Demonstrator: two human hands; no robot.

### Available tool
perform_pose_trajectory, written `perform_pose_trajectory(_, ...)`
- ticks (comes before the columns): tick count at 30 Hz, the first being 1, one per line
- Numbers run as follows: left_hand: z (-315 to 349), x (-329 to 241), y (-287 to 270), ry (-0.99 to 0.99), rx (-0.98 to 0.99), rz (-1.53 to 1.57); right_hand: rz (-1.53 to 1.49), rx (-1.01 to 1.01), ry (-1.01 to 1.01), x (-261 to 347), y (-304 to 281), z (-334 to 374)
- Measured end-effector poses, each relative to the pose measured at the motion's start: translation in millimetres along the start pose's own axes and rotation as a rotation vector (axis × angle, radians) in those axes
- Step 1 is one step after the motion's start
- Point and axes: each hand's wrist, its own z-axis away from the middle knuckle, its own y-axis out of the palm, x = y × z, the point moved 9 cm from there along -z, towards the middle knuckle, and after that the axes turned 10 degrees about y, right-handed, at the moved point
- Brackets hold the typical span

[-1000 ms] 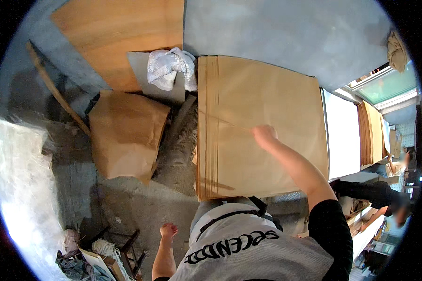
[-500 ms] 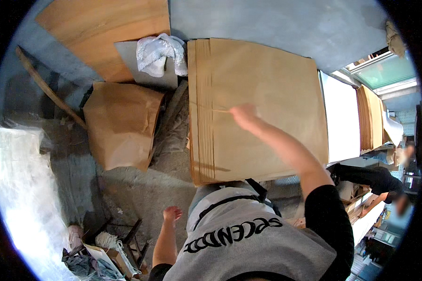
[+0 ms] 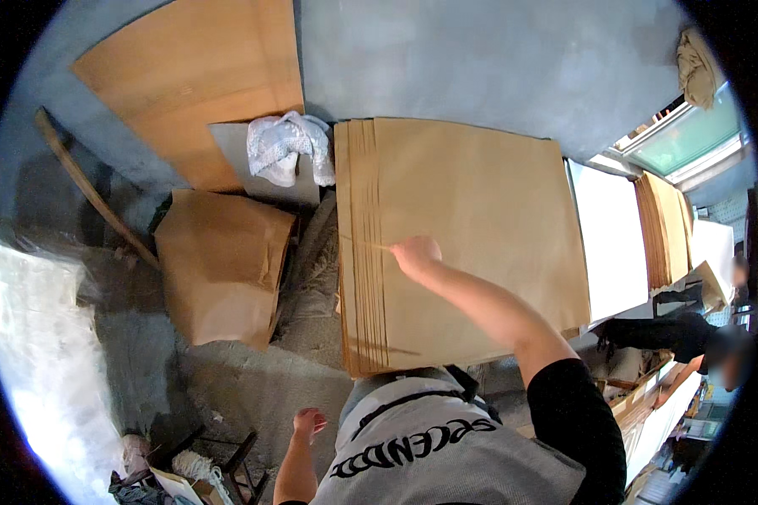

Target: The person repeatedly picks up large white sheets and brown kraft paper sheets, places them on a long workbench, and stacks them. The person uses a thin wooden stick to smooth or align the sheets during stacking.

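A broad stack of brown paper sheets (image 3: 480, 194) lies in front of me, its left edges fanned out in thin steps. Over those fanned edges my right hand (image 3: 417, 255) is closed on a thin, light-coloured stick (image 3: 367, 243), which points left across the sheets. The hand partly hides the end of the stick that it grips. My left hand (image 3: 310, 421) hangs low by my left side, away from the stack, with loosely bent fingers and nothing visible in it.
A brown paper-covered bundle (image 3: 219, 269) stands to the left, near a wooden pole (image 3: 93, 195). A white cloth (image 3: 286, 151) hangs beyond it. White sheets (image 3: 611, 236) and another brown stack (image 3: 665, 227) continue rightward. At far right a person in black (image 3: 691, 337) works.
The view has tilted, so the scene sits lower. My right hand has moved a little left over the fanned edges, with the stick. My left hand still hangs low.
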Motion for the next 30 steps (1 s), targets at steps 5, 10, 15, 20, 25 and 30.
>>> perform_pose_trajectory(5, 4.7, 8.4, -12.9, -0.027, 0.017, 0.099, 0.097, -0.096, -0.089, -57.6, 15.8, 9.6)
perform_pose_trajectory(10, -4.4, 40.6, -27.1, -0.087, -0.067, 0.167, 0.089, 0.006, -0.048, -40.0, 6.4, -17.9)
perform_pose_trajectory(15, 5.4, -5.2, 1.3, -0.007, 0.04, -0.001, -0.197, -0.043, -0.167, 5.8, 7.6, -13.8)
perform_pose_trajectory(20, -3.6, 53.6, -26.7, -0.08, -0.02, 0.073, -0.16, -0.054, -0.039, -97.7, 7.6, 8.8)
perform_pose_trajectory(25, -1.5, 39.1, -14.2, -0.16, -0.044, 0.051, -0.083, -0.14, -0.072, -71.6, -21.4, 14.8)
perform_pose_trajectory(30, -10.4, -11.2, 20.3, -0.011, 0.081, -0.029, -0.071, -0.093, -0.115, -10.6, 2.3, 0.3)
